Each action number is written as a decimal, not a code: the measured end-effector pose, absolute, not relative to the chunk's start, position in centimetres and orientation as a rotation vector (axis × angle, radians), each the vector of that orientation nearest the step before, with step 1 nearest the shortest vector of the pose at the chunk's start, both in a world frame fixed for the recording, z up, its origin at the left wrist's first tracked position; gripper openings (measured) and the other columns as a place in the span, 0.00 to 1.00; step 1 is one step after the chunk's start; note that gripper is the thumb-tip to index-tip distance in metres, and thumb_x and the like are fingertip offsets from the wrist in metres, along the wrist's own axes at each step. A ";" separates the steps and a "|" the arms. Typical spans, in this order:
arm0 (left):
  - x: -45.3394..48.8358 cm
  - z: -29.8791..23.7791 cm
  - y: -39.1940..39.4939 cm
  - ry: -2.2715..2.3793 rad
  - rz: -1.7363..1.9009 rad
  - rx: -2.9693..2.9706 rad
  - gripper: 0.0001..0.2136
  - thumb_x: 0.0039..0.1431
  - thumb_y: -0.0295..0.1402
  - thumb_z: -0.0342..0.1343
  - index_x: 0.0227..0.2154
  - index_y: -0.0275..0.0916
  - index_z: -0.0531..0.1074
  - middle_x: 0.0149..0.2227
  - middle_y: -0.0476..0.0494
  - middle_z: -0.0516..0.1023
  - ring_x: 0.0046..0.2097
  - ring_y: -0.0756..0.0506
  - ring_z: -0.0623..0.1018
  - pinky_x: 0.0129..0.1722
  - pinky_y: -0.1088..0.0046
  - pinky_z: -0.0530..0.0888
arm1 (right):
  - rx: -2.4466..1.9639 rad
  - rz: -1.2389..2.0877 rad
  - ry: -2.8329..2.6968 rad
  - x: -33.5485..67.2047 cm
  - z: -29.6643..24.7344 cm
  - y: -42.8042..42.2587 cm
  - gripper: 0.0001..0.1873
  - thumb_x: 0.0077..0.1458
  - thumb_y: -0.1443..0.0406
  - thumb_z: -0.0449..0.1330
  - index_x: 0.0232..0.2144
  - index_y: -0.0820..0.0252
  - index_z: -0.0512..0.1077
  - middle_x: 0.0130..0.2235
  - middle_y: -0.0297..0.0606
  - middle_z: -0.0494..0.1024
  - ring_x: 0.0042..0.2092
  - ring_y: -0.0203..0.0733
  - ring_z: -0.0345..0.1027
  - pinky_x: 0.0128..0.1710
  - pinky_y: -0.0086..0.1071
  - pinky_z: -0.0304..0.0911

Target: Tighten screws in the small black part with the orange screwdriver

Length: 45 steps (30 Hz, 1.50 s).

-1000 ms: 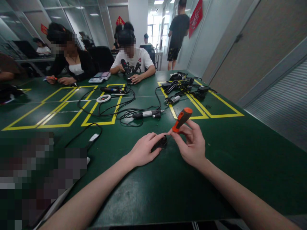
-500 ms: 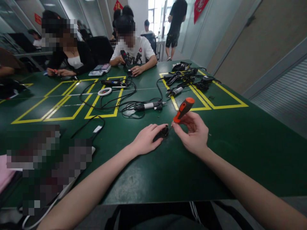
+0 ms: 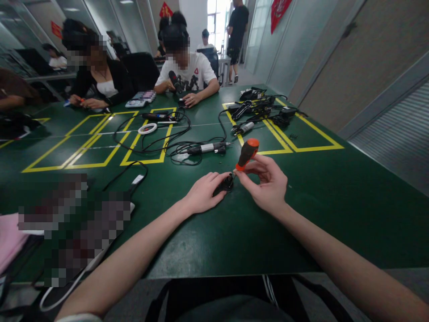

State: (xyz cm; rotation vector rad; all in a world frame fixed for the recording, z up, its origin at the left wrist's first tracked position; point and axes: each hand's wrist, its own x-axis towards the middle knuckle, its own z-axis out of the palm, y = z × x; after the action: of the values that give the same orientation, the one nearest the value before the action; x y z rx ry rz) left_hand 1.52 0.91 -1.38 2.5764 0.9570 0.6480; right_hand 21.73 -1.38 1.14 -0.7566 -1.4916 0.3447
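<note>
My left hand (image 3: 204,193) is closed around a small black part (image 3: 227,184) and holds it down on the green table (image 3: 208,241). The part's exact kind is too small to tell. In my right hand (image 3: 268,183) is a screwdriver (image 3: 247,153) with an orange and dark grey handle. Its handle tilts up and to the right, and its thin shaft points down at the black part's right side. Whether the tip sits in a screw cannot be made out. My right thumb and fingers pinch it low, near the shaft.
Beyond my hands lie a grey and black pen-shaped power tool (image 3: 208,148) with coiled cable, a white tape ring (image 3: 147,129) and a heap of black cabled devices (image 3: 254,107). Blurred-out devices (image 3: 90,237) are at left. Two people (image 3: 187,71) sit across the table.
My right hand has moved slightly left, bringing the screwdriver closer to the black part, with its handle more upright. The left hand keeps its hold. A standing person in the background has shifted left.
</note>
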 end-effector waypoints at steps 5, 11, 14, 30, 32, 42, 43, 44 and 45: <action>1.6 -1.2 0.9 0.967 0.625 2.591 0.17 0.69 0.33 0.56 0.58 0.38 0.70 0.46 0.38 0.78 0.48 0.39 0.77 0.51 0.59 0.78 | -0.739 0.359 -1.497 21.7 1.0 -1.4 0.21 0.58 0.71 0.69 0.52 0.51 0.75 0.37 0.31 0.86 0.34 0.40 0.84 0.39 0.35 0.83; 1.6 -1.2 0.9 0.971 0.617 2.591 0.16 0.70 0.34 0.55 0.58 0.37 0.70 0.46 0.38 0.78 0.47 0.39 0.77 0.49 0.60 0.78 | -0.844 0.354 -1.556 22.0 1.1 -1.7 0.19 0.56 0.70 0.67 0.50 0.55 0.76 0.37 0.34 0.86 0.34 0.41 0.84 0.38 0.36 0.84; 1.6 -1.1 0.9 0.978 0.609 2.589 0.16 0.70 0.35 0.55 0.58 0.37 0.70 0.46 0.38 0.78 0.47 0.39 0.77 0.49 0.60 0.78 | -0.851 0.355 -1.592 22.1 1.5 -1.9 0.20 0.57 0.70 0.66 0.52 0.56 0.76 0.37 0.34 0.86 0.34 0.41 0.84 0.39 0.36 0.84; 1.6 -1.1 0.9 0.969 0.626 2.566 0.16 0.70 0.34 0.56 0.58 0.38 0.71 0.46 0.39 0.78 0.48 0.39 0.77 0.51 0.60 0.77 | -0.849 0.367 -1.614 21.8 1.9 -2.1 0.17 0.59 0.70 0.63 0.49 0.53 0.82 0.43 0.38 0.82 0.39 0.41 0.81 0.36 0.35 0.83; 1.6 -1.1 1.0 0.964 0.630 2.557 0.16 0.69 0.33 0.56 0.57 0.38 0.71 0.46 0.39 0.78 0.48 0.40 0.77 0.51 0.60 0.77 | -0.849 0.387 -1.610 21.8 2.0 -2.0 0.17 0.59 0.70 0.63 0.49 0.53 0.82 0.41 0.37 0.81 0.38 0.40 0.81 0.36 0.34 0.83; 1.3 -1.2 1.2 0.991 0.672 2.464 0.14 0.66 0.34 0.60 0.53 0.38 0.75 0.45 0.41 0.77 0.45 0.41 0.78 0.47 0.62 0.77 | -0.886 0.470 -1.525 22.0 0.8 -1.5 0.16 0.56 0.66 0.69 0.48 0.56 0.81 0.40 0.36 0.84 0.37 0.43 0.83 0.37 0.38 0.84; 1.3 -1.2 1.2 0.990 0.672 2.462 0.14 0.66 0.34 0.60 0.53 0.38 0.75 0.44 0.41 0.77 0.45 0.41 0.78 0.47 0.62 0.77 | -0.872 0.465 -1.512 21.9 0.7 -1.5 0.18 0.56 0.66 0.70 0.50 0.55 0.80 0.39 0.35 0.84 0.37 0.42 0.83 0.36 0.37 0.84; 1.3 -1.2 1.2 0.989 0.673 2.459 0.14 0.66 0.34 0.60 0.52 0.39 0.75 0.44 0.41 0.77 0.45 0.42 0.77 0.47 0.62 0.77 | -0.852 0.459 -1.497 21.9 0.6 -1.4 0.21 0.55 0.67 0.70 0.52 0.54 0.79 0.39 0.34 0.84 0.37 0.42 0.83 0.36 0.36 0.84; 1.3 -1.2 1.2 0.986 0.674 2.456 0.14 0.66 0.34 0.60 0.52 0.39 0.75 0.44 0.41 0.77 0.45 0.42 0.77 0.47 0.63 0.77 | -0.831 0.452 -1.485 21.9 0.5 -1.3 0.25 0.55 0.67 0.70 0.55 0.52 0.77 0.39 0.33 0.84 0.37 0.42 0.84 0.35 0.34 0.84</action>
State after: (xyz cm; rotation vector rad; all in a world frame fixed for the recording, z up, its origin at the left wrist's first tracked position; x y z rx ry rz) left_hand 1.30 1.23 -1.22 2.4557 0.9863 0.6740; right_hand 21.92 -1.35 0.51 -0.8307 -1.4849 0.4521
